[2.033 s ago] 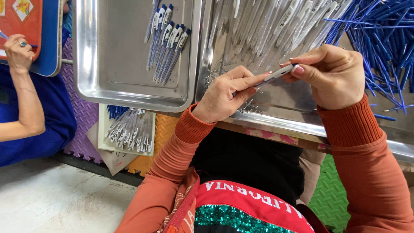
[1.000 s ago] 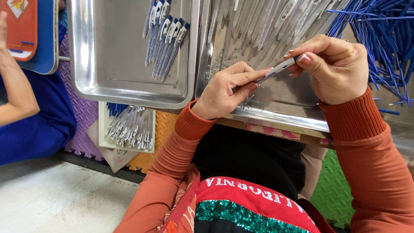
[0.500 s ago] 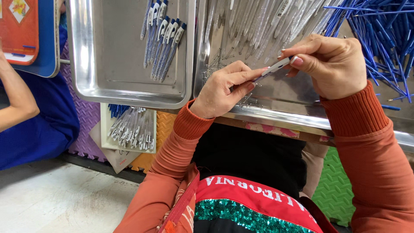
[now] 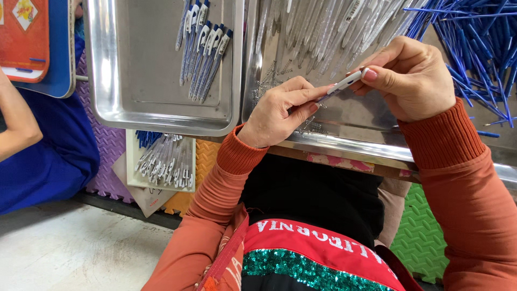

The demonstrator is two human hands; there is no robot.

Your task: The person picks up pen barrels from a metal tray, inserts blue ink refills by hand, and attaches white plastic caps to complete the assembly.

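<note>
Both hands meet over the near edge of a steel tray (image 4: pixel 344 141). My right hand (image 4: pixel 412 78) pinches the white end of a clear pen barrel (image 4: pixel 346 83) between thumb and fingers. My left hand (image 4: pixel 280 110) grips the barrel's lower, bluish end, thumb and forefinger closed around it. Behind the hands, several empty clear barrels (image 4: pixel 323 27) lie heaped in the same tray. A pile of thin blue refills (image 4: pixel 474 37) spreads at the far right.
A second steel tray (image 4: pixel 134 81) at left holds several finished pens with blue clips (image 4: pixel 202 48). Below it sits a white box of pens (image 4: pixel 164 161) on foam floor mats. Another person's arm (image 4: pixel 19 124) in blue is at far left, by an orange-and-blue board (image 4: pixel 32 43).
My hands stay together on the pen and have shifted slightly up and right over the tray. The other person's arm at left has moved lower.
</note>
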